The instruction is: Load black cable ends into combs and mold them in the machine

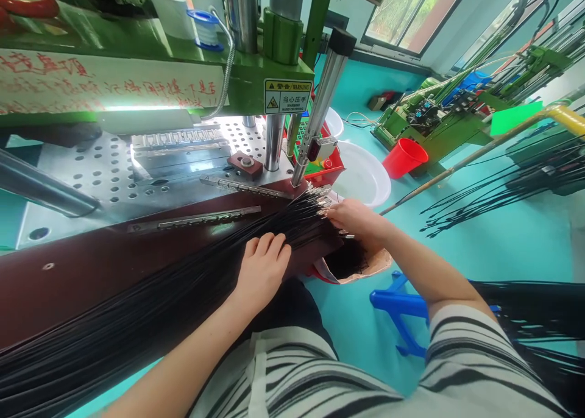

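A thick bundle of thin black cables (150, 302) lies across the dark brown worktable (68, 272), with its metal-tipped ends (317, 197) fanned out near the table's right corner. My left hand (262, 265) rests flat on the bundle, fingers stretched out and close together. My right hand (354, 218) is at the metal tips, fingers curled and pinching among them; what it grips is too small to make out. Behind the tips lie two long metal fixture bars (249, 187).
A green press machine (256, 70) with steel columns and a perforated plate (105, 168) stands behind the table. White basins (365, 174), a red bucket (404, 157), a blue stool (402, 308) and a bag of black parts (351, 264) are on the teal floor. More cables lie at right (503, 192).
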Tool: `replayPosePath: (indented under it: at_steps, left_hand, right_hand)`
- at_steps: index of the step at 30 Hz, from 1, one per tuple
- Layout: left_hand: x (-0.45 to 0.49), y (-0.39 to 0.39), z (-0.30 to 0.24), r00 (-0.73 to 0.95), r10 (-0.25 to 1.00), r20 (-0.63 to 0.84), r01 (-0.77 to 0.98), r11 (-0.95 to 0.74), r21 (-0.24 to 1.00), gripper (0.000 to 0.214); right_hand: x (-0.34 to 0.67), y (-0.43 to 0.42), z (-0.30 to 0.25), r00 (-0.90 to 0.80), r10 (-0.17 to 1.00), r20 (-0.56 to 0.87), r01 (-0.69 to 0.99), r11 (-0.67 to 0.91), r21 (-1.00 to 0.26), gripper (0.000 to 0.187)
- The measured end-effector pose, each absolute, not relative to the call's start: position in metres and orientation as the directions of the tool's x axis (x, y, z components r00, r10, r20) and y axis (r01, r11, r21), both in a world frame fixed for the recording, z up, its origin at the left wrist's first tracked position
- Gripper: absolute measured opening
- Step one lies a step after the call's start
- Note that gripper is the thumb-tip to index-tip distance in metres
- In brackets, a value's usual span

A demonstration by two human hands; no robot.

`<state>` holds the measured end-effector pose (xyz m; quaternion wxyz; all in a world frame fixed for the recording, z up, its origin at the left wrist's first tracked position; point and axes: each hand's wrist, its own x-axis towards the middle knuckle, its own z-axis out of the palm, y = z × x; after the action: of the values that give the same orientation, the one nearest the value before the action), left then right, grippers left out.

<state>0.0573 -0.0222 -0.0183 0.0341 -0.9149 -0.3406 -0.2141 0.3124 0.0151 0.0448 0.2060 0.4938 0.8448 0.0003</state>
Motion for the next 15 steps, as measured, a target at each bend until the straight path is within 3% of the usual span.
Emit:
replayPosePath:
  at_steps: [2,5,7,11,15]
  left_hand:
    - [0.057,-0.021,-0.017,0.65,0.638,0.412,0.67,-0.737,0.084,0.023]
    - [0.057,-0.018,-0.012,0.578,0.697,0.425,0.744,-0.664,0.077,0.027]
    - [0.052,-0.018,-0.006,0.537,0.732,0.42,0.78,-0.62,0.083,0.033]
    - [0.019,-0.024,0.001,0.504,0.805,0.313,0.83,-0.552,0.082,0.06]
    - [-0.057,-0.043,-0.005,0.464,0.87,0.169,0.882,-0.471,0.003,0.076]
  right_hand:
    - [0.319,0.01,0.045,-0.423,0.86,-0.284,0.849,0.486,0.206,0.023]
    - [0.313,-0.001,0.045,-0.464,0.885,-0.042,0.873,0.465,0.146,0.025]
    - [0.298,-0.006,0.043,-0.529,0.846,0.073,0.848,0.524,0.076,0.045]
    - [0.258,0.001,0.032,-0.673,0.736,0.078,0.736,0.676,-0.026,0.081]
    - [0.233,0.028,0.021,-0.769,0.636,0.066,0.634,0.772,-0.053,0.082]
